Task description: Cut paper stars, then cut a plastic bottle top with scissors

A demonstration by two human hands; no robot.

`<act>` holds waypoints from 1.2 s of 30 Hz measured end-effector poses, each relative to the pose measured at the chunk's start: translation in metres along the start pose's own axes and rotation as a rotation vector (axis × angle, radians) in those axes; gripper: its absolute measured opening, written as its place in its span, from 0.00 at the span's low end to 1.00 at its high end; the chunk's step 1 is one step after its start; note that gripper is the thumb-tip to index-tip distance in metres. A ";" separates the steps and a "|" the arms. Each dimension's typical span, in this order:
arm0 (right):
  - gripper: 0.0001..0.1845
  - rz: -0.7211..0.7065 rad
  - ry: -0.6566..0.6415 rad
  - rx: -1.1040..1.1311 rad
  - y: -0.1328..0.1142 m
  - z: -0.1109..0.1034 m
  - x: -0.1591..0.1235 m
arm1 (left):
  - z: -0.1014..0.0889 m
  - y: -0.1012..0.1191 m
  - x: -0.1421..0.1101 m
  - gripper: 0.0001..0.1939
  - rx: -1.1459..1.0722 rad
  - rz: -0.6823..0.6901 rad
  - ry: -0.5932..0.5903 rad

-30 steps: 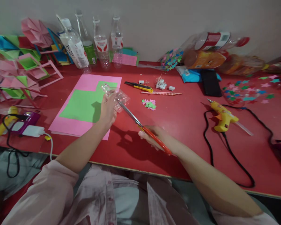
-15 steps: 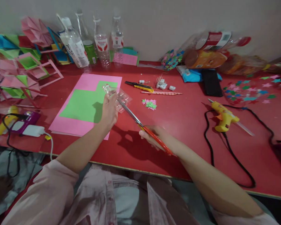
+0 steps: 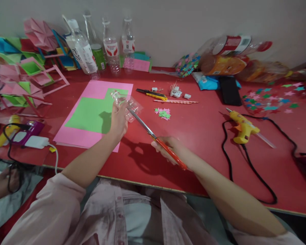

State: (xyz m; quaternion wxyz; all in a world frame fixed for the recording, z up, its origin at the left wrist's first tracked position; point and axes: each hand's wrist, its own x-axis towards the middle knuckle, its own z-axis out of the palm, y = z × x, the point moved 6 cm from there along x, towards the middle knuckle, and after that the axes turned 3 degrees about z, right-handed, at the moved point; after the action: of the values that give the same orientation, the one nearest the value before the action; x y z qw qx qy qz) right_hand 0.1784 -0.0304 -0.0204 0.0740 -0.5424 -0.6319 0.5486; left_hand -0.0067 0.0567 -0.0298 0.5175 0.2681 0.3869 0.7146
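Observation:
My left hand (image 3: 119, 119) is closed round a clear plastic bottle piece (image 3: 134, 108), its neck pointing up and left above the paper. In my right hand (image 3: 169, 149) is a pair of scissors (image 3: 165, 147) with red handles. The blades reach up and left to the plastic beside my left fingers; whether they are cutting into it I cannot tell. Under the left hand lie a green sheet (image 3: 89, 114) and larger pink sheets (image 3: 97, 89). Small pink and green paper stars (image 3: 163, 113) lie to the right of the bottle piece.
A yellow cutter (image 3: 155, 96), a pink striped stick (image 3: 175, 101) and small white lights (image 3: 176, 92) lie behind the stars. A yellow glue gun (image 3: 243, 126) with a black cord is at right. Bottles (image 3: 112, 51) stand at the back. Another person's hand (image 3: 9, 178) shows at lower left.
The bottle piece and my left hand have shifted very slightly left, the scissors with them. At lower left, another person's hand has come further into view.

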 end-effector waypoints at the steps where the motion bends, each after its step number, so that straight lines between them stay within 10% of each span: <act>1: 0.29 0.002 0.006 0.003 0.000 0.000 0.000 | 0.000 0.000 0.000 0.08 0.002 -0.004 0.000; 36: 0.28 0.027 0.004 0.125 0.000 0.007 0.001 | -0.001 0.003 0.008 0.09 0.052 0.200 -0.105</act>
State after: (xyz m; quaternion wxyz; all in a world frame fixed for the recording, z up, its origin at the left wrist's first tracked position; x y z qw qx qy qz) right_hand 0.1732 -0.0337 -0.0242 0.1015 -0.5463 -0.5888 0.5870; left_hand -0.0117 0.0638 -0.0274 0.4559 0.3560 0.3490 0.7373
